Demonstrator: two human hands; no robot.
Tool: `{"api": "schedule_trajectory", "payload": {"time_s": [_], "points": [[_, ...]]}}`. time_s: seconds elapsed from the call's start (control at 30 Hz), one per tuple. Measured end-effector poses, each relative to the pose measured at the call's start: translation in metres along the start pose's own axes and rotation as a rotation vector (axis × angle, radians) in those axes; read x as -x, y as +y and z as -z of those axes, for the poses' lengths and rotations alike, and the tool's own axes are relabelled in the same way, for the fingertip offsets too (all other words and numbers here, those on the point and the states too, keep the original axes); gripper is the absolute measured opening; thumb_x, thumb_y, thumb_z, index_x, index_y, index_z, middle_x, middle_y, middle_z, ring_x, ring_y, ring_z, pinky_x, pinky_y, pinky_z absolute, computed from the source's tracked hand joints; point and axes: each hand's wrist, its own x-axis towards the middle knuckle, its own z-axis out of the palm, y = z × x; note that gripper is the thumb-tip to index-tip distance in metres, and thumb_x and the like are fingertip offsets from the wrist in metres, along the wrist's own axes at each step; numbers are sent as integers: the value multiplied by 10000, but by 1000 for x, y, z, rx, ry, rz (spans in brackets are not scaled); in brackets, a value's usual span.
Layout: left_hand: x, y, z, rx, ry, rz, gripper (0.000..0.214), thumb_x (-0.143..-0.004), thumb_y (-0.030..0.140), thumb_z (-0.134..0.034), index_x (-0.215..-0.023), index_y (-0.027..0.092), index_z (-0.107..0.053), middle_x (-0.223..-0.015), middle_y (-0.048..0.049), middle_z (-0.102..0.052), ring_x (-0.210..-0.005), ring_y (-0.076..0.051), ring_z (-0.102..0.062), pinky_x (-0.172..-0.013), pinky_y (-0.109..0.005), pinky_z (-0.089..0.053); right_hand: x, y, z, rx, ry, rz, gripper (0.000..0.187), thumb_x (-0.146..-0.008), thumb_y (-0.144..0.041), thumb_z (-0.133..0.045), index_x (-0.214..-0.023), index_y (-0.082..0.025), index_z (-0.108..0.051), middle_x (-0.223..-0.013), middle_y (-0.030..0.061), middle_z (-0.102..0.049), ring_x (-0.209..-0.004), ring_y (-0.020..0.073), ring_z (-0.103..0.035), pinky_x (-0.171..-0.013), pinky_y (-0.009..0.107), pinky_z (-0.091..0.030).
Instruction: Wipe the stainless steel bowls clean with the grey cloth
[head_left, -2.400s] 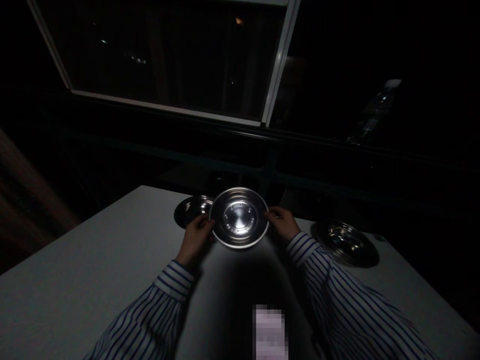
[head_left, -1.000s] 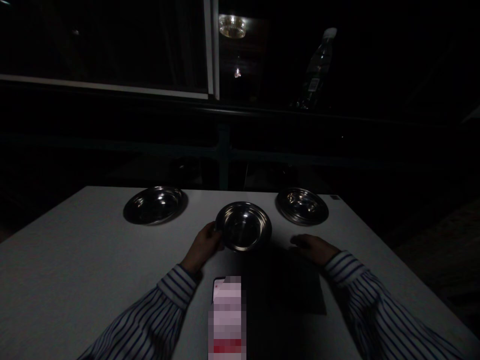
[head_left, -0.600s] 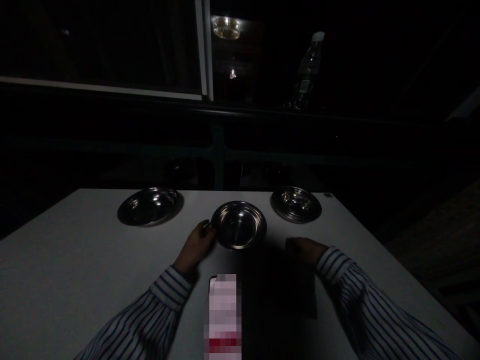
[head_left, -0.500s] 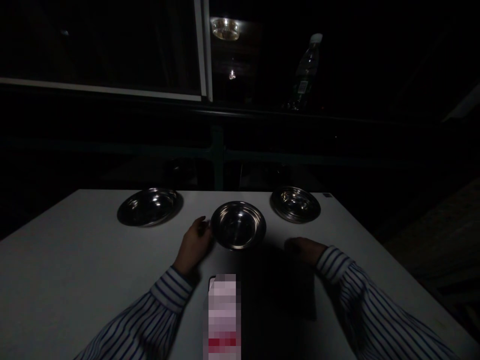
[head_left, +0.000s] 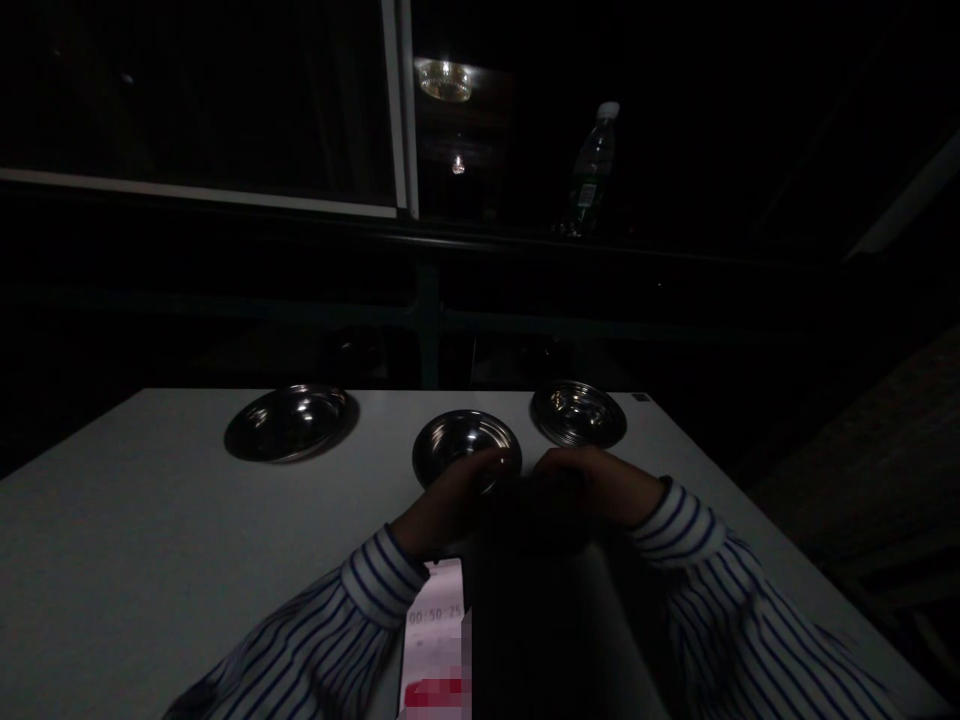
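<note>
At the front middle of the table, my left hand [head_left: 457,500] is closed at the upper left edge of a dark, flat-looking object [head_left: 536,610]. Its kind is lost in the dimness. My right hand [head_left: 600,485] grips the same object at its upper right, a short gap from the left hand. Both sets of fingertips are mostly in shadow. Just behind the left hand sits a shiny metal bowl [head_left: 450,440], its near right rim covered by that hand. A lit phone [head_left: 435,610] lies below my left wrist, partly hidden by the dark object.
A wide metal dish [head_left: 289,425] lies at the table's back left, and stacked-looking metal dishes [head_left: 577,410] at the back right. Beyond the white table [head_left: 135,540] stand a window frame [head_left: 401,110] and a plastic bottle [head_left: 595,170]. The surroundings are very dark.
My left hand has moved from the middle bowl's left side rightward to the dark object. My right hand has shifted slightly left and up, and the dark object now covers part of the phone.
</note>
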Motion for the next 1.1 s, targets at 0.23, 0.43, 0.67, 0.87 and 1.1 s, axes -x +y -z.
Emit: {"api": "schedule_trajectory", "payload": {"time_s": [0.23, 0.43, 0.67, 0.87, 1.1], "points": [[6, 10, 10, 66, 140, 48, 124, -679, 224, -642, -775, 155, -679, -719, -24, -683, -674, -165, -610, -607, -258, -457, -5, 3, -10, -327, 249, 4, 336, -696, -312, -630, -1004, -184, -592, -902, 42, -671, -825, 178, -627, -732, 312, -483], [11, 6, 17, 151, 269, 45, 213, -694, 287, -635, -858, 153, -655, -824, -35, -697, -726, -159, -621, -646, -252, -466, -16, 14, -45, -640, 370, 12, 445, -689, -472, -609, -1018, -175, -564, -969, 78, -666, -888, 222, -624, -774, 358, -487], [16, -6, 41, 119, 415, 114, 295, -656, 365, -673, -840, 136, -642, -708, -33, -662, -622, -139, -606, -541, -227, -461, -26, 13, -48, -499, 456, -80, 351, -720, -487, -543, -878, -178, -589, -846, 59, -681, -794, 209, -633, -709, 335, -504], [18, -48, 65, 50, 627, 235, 479, -701, 447, -609, -1029, 108, -520, -632, -22, -598, -454, -116, -555, -406, -228, -432, -18, 12, -25, -170, 624, -124, 332, -776, -453, -449, -888, -170, -579, -839, 78, -668, -790, 228, -619, -682, 348, -498], [3, -66, 53, 47, 542, 298, 472, -695, 388, -629, -1069, 121, -522, -814, -102, -650, -507, -150, -608, -394, -250, -475, -19, 5, -35, 259, 802, -102, 340, -759, -259, -460, -1068, -169, -571, -1110, 107, -608, -1095, 271, -499, -998, 385, -294]]}}
